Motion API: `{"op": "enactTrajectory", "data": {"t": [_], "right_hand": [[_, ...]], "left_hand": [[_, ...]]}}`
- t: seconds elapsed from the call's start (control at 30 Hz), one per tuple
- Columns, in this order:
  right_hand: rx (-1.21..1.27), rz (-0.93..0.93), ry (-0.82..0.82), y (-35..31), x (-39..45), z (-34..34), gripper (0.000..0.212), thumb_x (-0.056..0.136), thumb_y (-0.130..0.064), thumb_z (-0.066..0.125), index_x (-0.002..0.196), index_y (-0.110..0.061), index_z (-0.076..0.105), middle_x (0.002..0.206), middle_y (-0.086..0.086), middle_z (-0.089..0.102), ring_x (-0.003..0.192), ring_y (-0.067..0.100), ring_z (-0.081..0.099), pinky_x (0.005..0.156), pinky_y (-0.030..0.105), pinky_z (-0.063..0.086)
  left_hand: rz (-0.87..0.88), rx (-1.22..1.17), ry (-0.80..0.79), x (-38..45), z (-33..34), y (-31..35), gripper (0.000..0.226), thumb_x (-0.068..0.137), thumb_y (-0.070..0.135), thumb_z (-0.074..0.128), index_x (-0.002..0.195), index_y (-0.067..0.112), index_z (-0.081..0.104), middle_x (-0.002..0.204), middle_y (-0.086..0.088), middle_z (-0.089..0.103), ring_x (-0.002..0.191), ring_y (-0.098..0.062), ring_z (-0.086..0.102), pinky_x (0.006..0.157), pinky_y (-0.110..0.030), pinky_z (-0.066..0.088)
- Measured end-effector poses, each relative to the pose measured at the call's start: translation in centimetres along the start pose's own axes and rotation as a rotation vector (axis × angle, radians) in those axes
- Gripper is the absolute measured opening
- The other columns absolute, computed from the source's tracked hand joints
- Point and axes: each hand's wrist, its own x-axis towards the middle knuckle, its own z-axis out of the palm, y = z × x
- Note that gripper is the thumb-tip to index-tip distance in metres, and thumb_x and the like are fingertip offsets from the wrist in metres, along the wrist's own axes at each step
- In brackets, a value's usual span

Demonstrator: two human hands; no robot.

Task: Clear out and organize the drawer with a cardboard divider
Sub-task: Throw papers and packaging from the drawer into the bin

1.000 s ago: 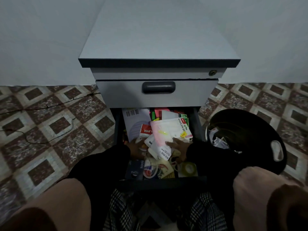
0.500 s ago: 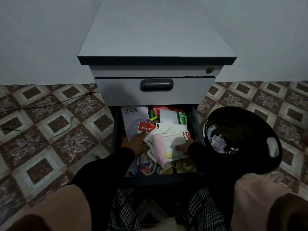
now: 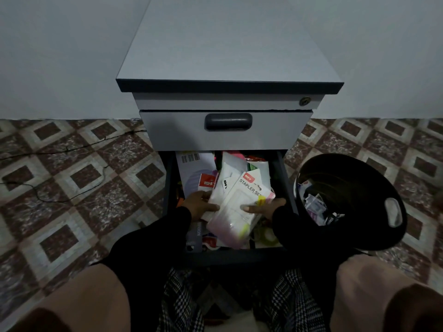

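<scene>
both hands, left hand (image 3: 200, 205) and right hand (image 3: 265, 208), clamp a loose stack of white plastic stationery packets (image 3: 239, 200) from either side above the open dark metal drawer (image 3: 286, 178), seemingly to lift it out together.

1. Closed upper drawer front (image 3: 225, 130) overhangs the rear of the open drawer (image 3: 286, 185); no reach straight down there.
2. Packets heaped to the rim; stapler set pack (image 3: 242, 207) lies topmost between my hands.
3. Black bin (image 3: 374, 185) stands just beside the drawer's right wall, mouth open.
4. Floor tiles (image 3: 96, 188) left of the drawer lie bare except for a thin cable (image 3: 72, 198).
</scene>
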Motion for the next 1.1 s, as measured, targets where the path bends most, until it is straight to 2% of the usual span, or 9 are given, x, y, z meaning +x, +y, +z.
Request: {"op": "enactTrajectory", "data": {"t": [0.1, 0.23, 0.37, 0.43, 0.5, 0.6, 0.93, 1.03, 1.1], "right_hand": [[0.073, 0.021, -0.135, -0.1, -0.7, -0.2, 0.062, 0.057, -0.003, 0.086, 0.114, 0.004, 0.061, 0.11, 0.014, 0.067, 0.102, 0.028, 0.064, 0.092, 0.043, 0.051], [0.182, 0.067, -0.176, -0.3, -0.8, -0.9, 0.014, 0.078, 0.009, 0.067, 0.084, -0.004, 0.063, 0.1, 0.014, 0.064, 0.085, 0.026, 0.061, 0.092, 0.041, 0.048], [0.189, 0.083, -0.116, 0.3, -0.3, -1.5, 0.018, 0.078, 0.013, 0.064, 0.073, -0.005, 0.061, 0.088, 0.015, 0.07, 0.077, 0.028, 0.06, 0.087, 0.047, 0.048], [0.16, 0.087, -0.084, 0.2, -0.1, -1.5, 0.018, 0.077, 0.013, 0.065, 0.072, -0.004, 0.06, 0.102, 0.018, 0.067, 0.085, 0.032, 0.062, 0.092, 0.05, 0.047], [0.089, 0.073, -0.04, 0.0, 0.6, -1.8, 0.016, 0.073, 0.011, 0.07, 0.084, 0.002, 0.063, 0.115, 0.021, 0.063, 0.105, 0.037, 0.06, 0.098, 0.053, 0.044], [0.041, 0.019, 0.007, -0.7, 1.0, -2.4, 0.037, 0.072, 0.008, 0.073, 0.107, 0.007, 0.061, 0.116, 0.023, 0.063, 0.11, 0.038, 0.059, 0.098, 0.053, 0.045], [0.073, -0.08, 0.161, -4.5, -2.8, -8.4, 0.033, 0.078, 0.003, 0.07, 0.11, 0.007, 0.061, 0.114, 0.021, 0.065, 0.102, 0.033, 0.063, 0.093, 0.042, 0.05], [0.101, -0.108, 0.226, -4.7, -3.0, -11.4, 0.032, 0.078, 0.005, 0.069, 0.109, 0.008, 0.061, 0.115, 0.022, 0.064, 0.098, 0.03, 0.062, 0.095, 0.043, 0.049], [0.097, -0.101, 0.286, -4.8, -3.3, -14.0, 0.032, 0.079, 0.003, 0.068, 0.11, 0.008, 0.061, 0.115, 0.021, 0.063, 0.103, 0.033, 0.061, 0.094, 0.044, 0.049]], "left_hand": [[-0.006, -0.009, 0.055, -0.2, -0.8, -0.7, 0.042, 0.082, 0.006, 0.069, 0.122, 0.0, 0.057, 0.121, -0.016, 0.061, 0.105, -0.029, 0.059, 0.087, -0.031, 0.047], [-0.03, 0.036, 0.12, -0.2, -1.5, -1.5, 0.041, 0.085, 0.009, 0.066, 0.124, -0.001, 0.057, 0.127, -0.02, 0.058, 0.115, -0.032, 0.056, 0.088, -0.026, 0.042], [-0.03, 0.118, 0.153, -0.1, -1.7, -2.1, 0.038, 0.082, 0.005, 0.068, 0.118, -0.005, 0.061, 0.123, -0.022, 0.06, 0.112, -0.034, 0.058, 0.095, -0.035, 0.046], [-0.019, 0.126, 0.153, -0.2, -1.6, -2.1, 0.039, 0.081, 0.004, 0.07, 0.117, -0.005, 0.061, 0.123, -0.023, 0.06, 0.112, -0.034, 0.058, 0.095, -0.035, 0.046], [0.013, 0.171, 0.152, -0.3, -1.4, -1.8, 0.04, 0.082, 0.007, 0.069, 0.119, -0.004, 0.059, 0.124, -0.022, 0.059, 0.114, -0.033, 0.057, 0.094, -0.032, 0.044], [0.074, 0.28, 0.17, -1.0, -1.3, -0.6, 0.046, 0.087, 0.011, 0.064, 0.129, -0.001, 0.05, 0.133, -0.018, 0.053, 0.122, -0.031, 0.051, 0.097, -0.029, 0.039], [0.239, 0.544, 0.116, -3.7, 0.9, 8.1, 0.05, 0.09, 0.014, 0.057, 0.137, 0.006, 0.042, 0.138, -0.015, 0.049, 0.123, -0.031, 0.049, 0.1, -0.03, 0.039], [0.292, 0.571, 0.069, -3.7, 3.5, 11.0, 0.052, 0.089, 0.017, 0.055, 0.139, 0.012, 0.039, 0.138, -0.014, 0.049, 0.121, -0.031, 0.051, 0.093, -0.032, 0.045], [0.33, 0.529, 0.033, -3.6, 5.9, 12.9, 0.052, 0.089, 0.014, 0.055, 0.139, 0.012, 0.039, 0.139, -0.013, 0.047, 0.117, -0.033, 0.053, 0.076, -0.027, 0.054]]}}
